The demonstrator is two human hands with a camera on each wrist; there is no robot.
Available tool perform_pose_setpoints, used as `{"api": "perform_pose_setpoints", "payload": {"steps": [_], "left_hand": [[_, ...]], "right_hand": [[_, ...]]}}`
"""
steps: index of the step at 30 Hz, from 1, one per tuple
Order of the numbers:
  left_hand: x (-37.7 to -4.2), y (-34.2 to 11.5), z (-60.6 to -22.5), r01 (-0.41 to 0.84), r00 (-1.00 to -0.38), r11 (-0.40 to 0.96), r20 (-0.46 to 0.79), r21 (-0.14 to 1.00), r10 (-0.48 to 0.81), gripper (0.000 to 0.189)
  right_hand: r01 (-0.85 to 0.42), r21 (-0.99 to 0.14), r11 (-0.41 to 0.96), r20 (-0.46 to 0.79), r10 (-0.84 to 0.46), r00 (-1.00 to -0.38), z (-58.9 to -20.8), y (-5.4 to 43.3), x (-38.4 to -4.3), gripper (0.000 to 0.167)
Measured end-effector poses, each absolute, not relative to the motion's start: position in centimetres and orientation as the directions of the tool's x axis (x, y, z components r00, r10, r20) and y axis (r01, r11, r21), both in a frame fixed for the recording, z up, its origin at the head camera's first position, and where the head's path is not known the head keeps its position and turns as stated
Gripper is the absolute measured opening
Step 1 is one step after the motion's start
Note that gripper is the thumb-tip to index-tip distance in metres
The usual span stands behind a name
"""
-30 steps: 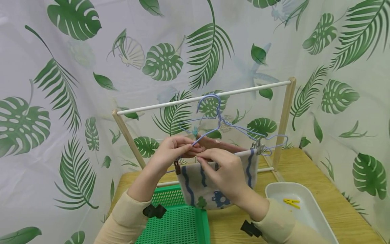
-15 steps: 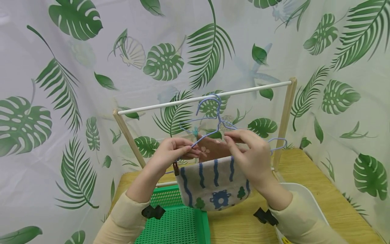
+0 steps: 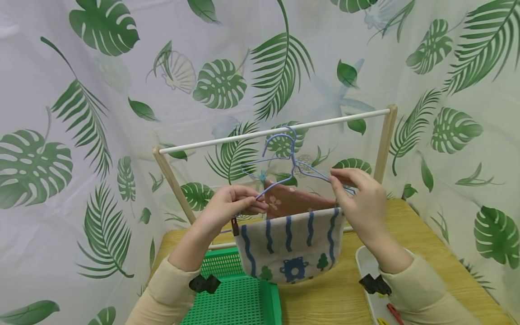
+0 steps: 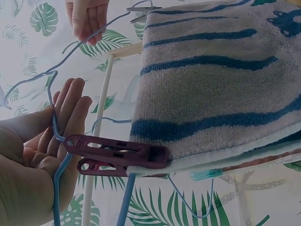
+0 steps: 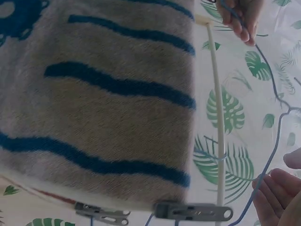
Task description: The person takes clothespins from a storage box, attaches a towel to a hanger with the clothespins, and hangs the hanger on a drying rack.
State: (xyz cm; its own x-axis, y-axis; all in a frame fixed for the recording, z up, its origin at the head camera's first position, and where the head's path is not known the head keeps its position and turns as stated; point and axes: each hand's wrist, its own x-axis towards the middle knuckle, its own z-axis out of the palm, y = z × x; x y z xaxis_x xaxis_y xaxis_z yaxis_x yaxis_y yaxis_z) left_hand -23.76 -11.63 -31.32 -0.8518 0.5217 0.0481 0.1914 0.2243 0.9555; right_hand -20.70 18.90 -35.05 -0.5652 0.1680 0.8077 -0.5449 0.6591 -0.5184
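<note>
My left hand (image 3: 229, 204) holds the left arm of a blue wire hanger (image 3: 280, 183) between thumb and fingers. My right hand (image 3: 363, 198) is at the hanger's right arm; in the right wrist view its fingers (image 5: 270, 195) touch the wire, thumb apart from them. A pale towel (image 3: 290, 243) with blue wavy stripes hangs from the hanger. A maroon clothespin (image 4: 117, 150) grips its left corner; a grey clip (image 5: 193, 212) grips its right corner. Behind, a brownish-pink cloth (image 3: 292, 201) shows, with a teal clip (image 3: 262, 175) at its top left.
A drying rack with a white rod (image 3: 227, 140) and wooden posts (image 3: 174, 185) stands behind the hands. On the wooden table (image 3: 317, 302) are a green basket (image 3: 274, 293) at left and a white tray (image 3: 365, 271) at right, holding yellow and red clothespins (image 3: 394, 312).
My right hand has moved right, from beside my left hand along the towel's top to the hanger's right arm. My left hand has stayed on the hanger's left arm.
</note>
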Motion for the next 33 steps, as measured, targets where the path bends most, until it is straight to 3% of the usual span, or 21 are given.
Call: {"api": "perform_pose_setpoints", "payload": {"steps": [22, 33], "left_hand": [[-23.9, -11.9, -31.4, 0.195, -0.86, 0.251, 0.042, 0.948, 0.509, 0.026], [-24.1, -11.8, -31.4, 0.192, -0.869, 0.27, 0.035, 0.943, 0.494, 0.026]], "right_hand": [[-0.451, -0.437, 0.778, 0.744, 0.032, -0.667, -37.1, 21.7, -21.2, 0.018], [-0.469, -0.389, 0.793, 0.743, -0.031, -0.669, -37.2, 21.8, -21.3, 0.009]]}}
